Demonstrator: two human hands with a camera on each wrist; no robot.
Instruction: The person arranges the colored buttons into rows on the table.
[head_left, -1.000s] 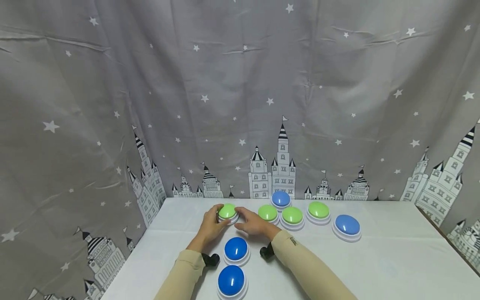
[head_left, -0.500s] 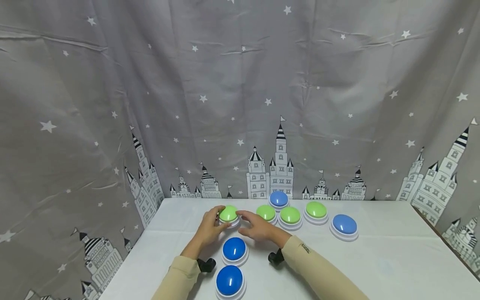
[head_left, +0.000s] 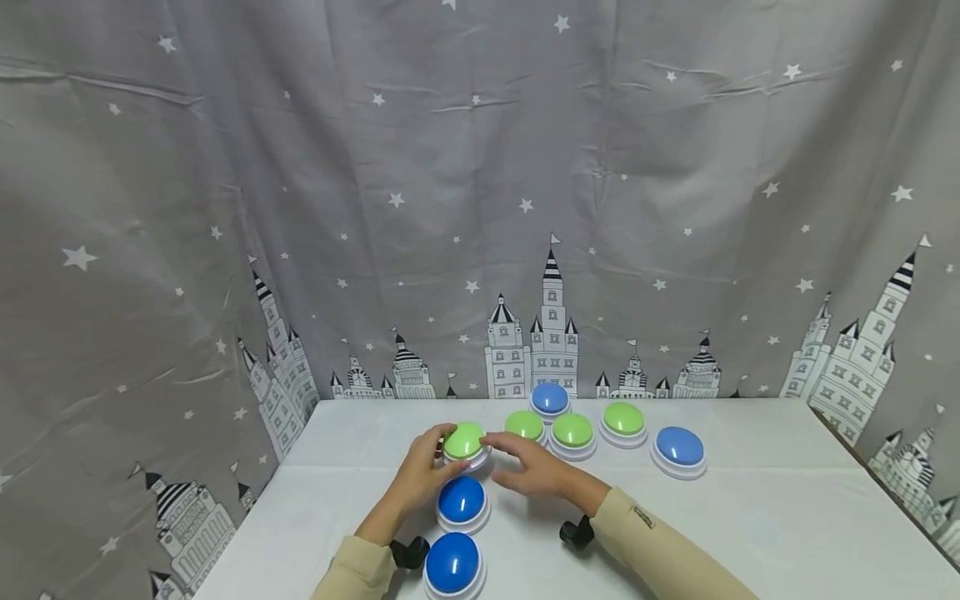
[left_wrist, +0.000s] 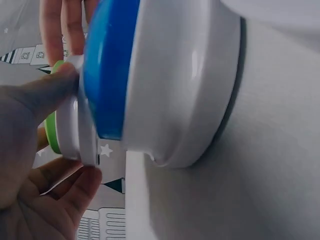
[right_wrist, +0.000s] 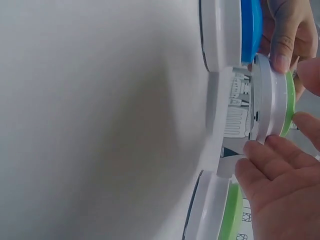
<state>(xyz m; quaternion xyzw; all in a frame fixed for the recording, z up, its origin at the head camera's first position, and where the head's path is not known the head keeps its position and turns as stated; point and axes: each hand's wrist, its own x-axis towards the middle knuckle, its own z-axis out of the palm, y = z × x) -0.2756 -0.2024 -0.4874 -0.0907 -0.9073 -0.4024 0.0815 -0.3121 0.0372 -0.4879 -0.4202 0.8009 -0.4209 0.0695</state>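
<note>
My left hand (head_left: 420,471) grips a green-topped push button (head_left: 464,442) with a white base, thumb on the near side and fingers on the far side. In the right wrist view its underside shows, clear of the tablecloth and tilted. My right hand (head_left: 536,468) is beside it with fingers extended, the fingertips (right_wrist: 255,147) right at the button's rim. Just in front of the held button stands a blue push button (head_left: 461,500), close to my left thumb (left_wrist: 62,80). A second blue push button (head_left: 452,563) sits nearer to me.
Right of my hands, three green push buttons (head_left: 573,431) stand on the white table (head_left: 757,500). A blue button (head_left: 550,398) is at the back edge and another blue one (head_left: 678,447) farther right. A grey castle-print curtain (head_left: 420,250) hangs behind.
The green push button has come up off the table and moved right and toward me in my left hand. My right hand has come nearer too, its thumb spread away from the button.
</note>
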